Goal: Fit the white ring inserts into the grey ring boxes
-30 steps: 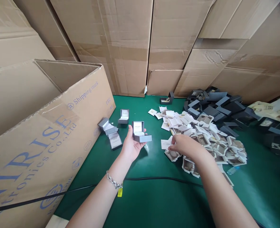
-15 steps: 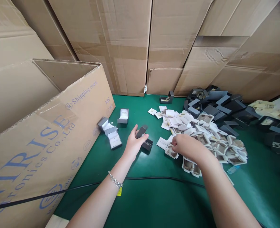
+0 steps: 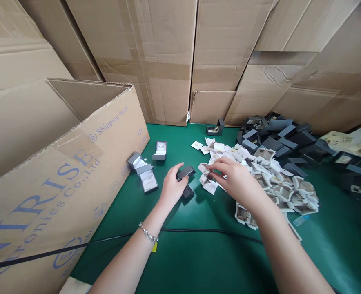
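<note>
In the middle of the green table my left hand point(image 3: 172, 185) is closed around a small dark hinged jewellery box point(image 3: 186, 173), tilted with its lid partly raised. To its right, my right hand point(image 3: 234, 179) pinches a white box insert point(image 3: 204, 173) with folded edges, held just apart from the box. Under and behind my right wrist lies a heap of white inserts and cards point(image 3: 278, 179), some with beige hollows. Left of my left hand are several open jewellery boxes point(image 3: 148, 179) with white linings, and another open box point(image 3: 160, 152) stands behind them.
A large carton point(image 3: 119, 139) with blue print stands at the left. Taped cardboard point(image 3: 162, 61) walls the back. Dark boxes point(image 3: 272, 141) are piled at the back right, beside a yellowish bag point(image 3: 341, 143). A black cable point(image 3: 199, 230) crosses in front, over my left forearm's line.
My right hand has moved slightly left and up with the insert, closer to the jewellery box. My left hand has turned the box so that its inside faces away from view.
</note>
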Action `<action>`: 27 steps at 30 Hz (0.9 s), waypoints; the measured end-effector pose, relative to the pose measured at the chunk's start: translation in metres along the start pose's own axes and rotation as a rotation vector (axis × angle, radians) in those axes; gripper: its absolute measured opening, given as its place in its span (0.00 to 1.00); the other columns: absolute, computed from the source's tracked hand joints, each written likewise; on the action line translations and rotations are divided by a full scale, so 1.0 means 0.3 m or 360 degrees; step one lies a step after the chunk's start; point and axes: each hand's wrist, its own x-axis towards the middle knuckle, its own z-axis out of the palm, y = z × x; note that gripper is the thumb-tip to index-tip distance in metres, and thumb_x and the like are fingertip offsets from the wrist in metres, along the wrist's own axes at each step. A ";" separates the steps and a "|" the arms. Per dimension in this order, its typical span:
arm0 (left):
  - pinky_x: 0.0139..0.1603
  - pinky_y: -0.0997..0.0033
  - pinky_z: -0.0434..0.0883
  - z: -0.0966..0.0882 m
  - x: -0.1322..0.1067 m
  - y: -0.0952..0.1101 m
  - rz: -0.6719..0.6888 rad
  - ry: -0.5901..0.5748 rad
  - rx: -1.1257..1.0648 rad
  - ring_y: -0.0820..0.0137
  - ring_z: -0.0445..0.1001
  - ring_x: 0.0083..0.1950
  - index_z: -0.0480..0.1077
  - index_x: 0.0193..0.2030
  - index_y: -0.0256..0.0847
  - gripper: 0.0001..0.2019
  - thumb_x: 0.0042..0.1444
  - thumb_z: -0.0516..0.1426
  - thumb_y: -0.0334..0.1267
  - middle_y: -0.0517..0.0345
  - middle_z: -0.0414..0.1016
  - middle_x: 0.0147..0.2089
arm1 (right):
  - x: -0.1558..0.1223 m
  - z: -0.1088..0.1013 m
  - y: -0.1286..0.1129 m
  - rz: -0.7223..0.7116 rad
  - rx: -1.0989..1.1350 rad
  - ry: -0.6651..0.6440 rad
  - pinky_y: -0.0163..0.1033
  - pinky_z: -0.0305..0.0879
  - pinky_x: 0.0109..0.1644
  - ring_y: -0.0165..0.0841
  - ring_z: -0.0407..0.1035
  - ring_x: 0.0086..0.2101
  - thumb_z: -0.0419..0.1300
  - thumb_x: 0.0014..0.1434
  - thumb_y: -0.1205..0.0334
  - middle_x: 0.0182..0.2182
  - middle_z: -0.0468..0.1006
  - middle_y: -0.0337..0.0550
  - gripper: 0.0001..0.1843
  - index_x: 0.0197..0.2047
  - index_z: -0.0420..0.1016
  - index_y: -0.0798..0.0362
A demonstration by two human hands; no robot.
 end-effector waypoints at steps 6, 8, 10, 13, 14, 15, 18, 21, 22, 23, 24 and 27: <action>0.64 0.62 0.52 -0.002 -0.020 0.035 0.0224 -0.0003 0.0256 0.62 0.57 0.63 0.68 0.52 0.49 0.22 0.48 0.59 0.38 0.56 0.64 0.59 | -0.003 0.003 -0.019 -0.0138 0.0033 0.0158 0.39 0.67 0.41 0.33 0.71 0.35 0.53 0.60 0.66 0.40 0.73 0.43 0.10 0.40 0.75 0.50; 0.64 0.64 0.53 0.002 -0.032 0.045 0.0335 0.0049 0.0208 0.63 0.59 0.62 0.70 0.50 0.48 0.18 0.50 0.58 0.39 0.56 0.66 0.58 | -0.003 0.004 -0.026 -0.0186 0.0045 0.0210 0.40 0.67 0.43 0.34 0.71 0.38 0.52 0.60 0.66 0.41 0.73 0.44 0.10 0.40 0.75 0.51; 0.62 0.66 0.56 0.005 -0.047 0.060 0.0462 0.0109 0.0085 0.64 0.61 0.60 0.72 0.47 0.47 0.14 0.53 0.55 0.40 0.55 0.69 0.54 | -0.004 0.003 -0.036 -0.0221 0.0074 0.0239 0.40 0.67 0.44 0.35 0.71 0.38 0.52 0.60 0.66 0.40 0.73 0.44 0.10 0.40 0.75 0.51; 0.53 0.70 0.64 0.006 -0.066 0.084 0.0456 0.0021 -0.0148 0.65 0.68 0.52 0.74 0.43 0.44 0.13 0.54 0.55 0.43 0.53 0.73 0.48 | -0.009 0.004 -0.054 -0.0253 0.0144 0.0262 0.39 0.68 0.43 0.34 0.71 0.37 0.53 0.61 0.65 0.41 0.73 0.44 0.10 0.41 0.74 0.51; 0.49 0.71 0.66 0.006 -0.070 0.089 0.0387 -0.0050 -0.0241 0.65 0.70 0.49 0.74 0.43 0.43 0.14 0.53 0.56 0.44 0.53 0.74 0.47 | -0.010 0.006 -0.060 -0.0264 0.0170 0.0272 0.39 0.69 0.42 0.33 0.71 0.37 0.52 0.61 0.64 0.41 0.73 0.44 0.10 0.41 0.74 0.51; 0.46 0.71 0.67 0.006 -0.071 0.093 0.0303 -0.0121 -0.0339 0.66 0.71 0.46 0.75 0.43 0.42 0.15 0.53 0.56 0.45 0.52 0.75 0.46 | -0.012 0.010 -0.065 -0.0276 0.0191 0.0284 0.38 0.69 0.41 0.32 0.71 0.36 0.52 0.62 0.64 0.41 0.73 0.44 0.10 0.42 0.74 0.50; 0.39 0.72 0.69 0.006 -0.065 0.091 0.0082 -0.0261 -0.0625 0.68 0.72 0.40 0.74 0.44 0.39 0.19 0.49 0.59 0.49 0.51 0.76 0.43 | -0.017 0.027 -0.076 -0.0306 0.0210 0.0303 0.37 0.69 0.39 0.31 0.71 0.35 0.50 0.63 0.63 0.41 0.73 0.44 0.12 0.45 0.73 0.50; 0.39 0.70 0.70 0.006 -0.058 0.082 -0.0040 -0.0400 -0.0857 0.68 0.73 0.39 0.73 0.46 0.39 0.21 0.50 0.58 0.50 0.51 0.76 0.41 | -0.018 0.042 -0.084 -0.0334 0.0199 0.0340 0.36 0.69 0.40 0.31 0.71 0.36 0.50 0.63 0.63 0.41 0.73 0.44 0.12 0.46 0.72 0.50; 0.39 0.69 0.70 0.006 -0.057 0.081 -0.0057 -0.0451 -0.0917 0.68 0.73 0.39 0.73 0.46 0.38 0.21 0.51 0.57 0.51 0.51 0.76 0.41 | -0.017 0.045 -0.086 -0.0353 0.0192 0.0359 0.36 0.69 0.40 0.31 0.71 0.36 0.50 0.63 0.63 0.40 0.73 0.45 0.12 0.46 0.72 0.51; 0.40 0.69 0.71 0.006 -0.058 0.081 -0.0064 -0.0493 -0.0961 0.68 0.73 0.38 0.73 0.45 0.38 0.20 0.52 0.56 0.50 0.51 0.76 0.40 | -0.017 0.046 -0.088 -0.0377 0.0178 0.0380 0.36 0.69 0.40 0.31 0.71 0.36 0.50 0.63 0.62 0.40 0.73 0.45 0.12 0.46 0.72 0.51; 0.39 0.69 0.71 0.006 -0.060 0.082 -0.0062 -0.0521 -0.0988 0.69 0.73 0.38 0.73 0.45 0.37 0.20 0.53 0.55 0.50 0.51 0.76 0.38 | -0.016 0.046 -0.090 -0.0400 0.0158 0.0397 0.36 0.69 0.40 0.31 0.71 0.36 0.51 0.63 0.62 0.39 0.73 0.45 0.12 0.46 0.72 0.52; 0.38 0.73 0.70 0.007 -0.065 0.089 -0.0069 -0.0550 -0.1000 0.73 0.72 0.35 0.73 0.44 0.36 0.18 0.54 0.56 0.47 0.52 0.75 0.36 | -0.016 0.042 -0.098 -0.0446 0.0084 0.0418 0.36 0.69 0.38 0.31 0.70 0.34 0.50 0.63 0.61 0.37 0.73 0.46 0.12 0.43 0.73 0.53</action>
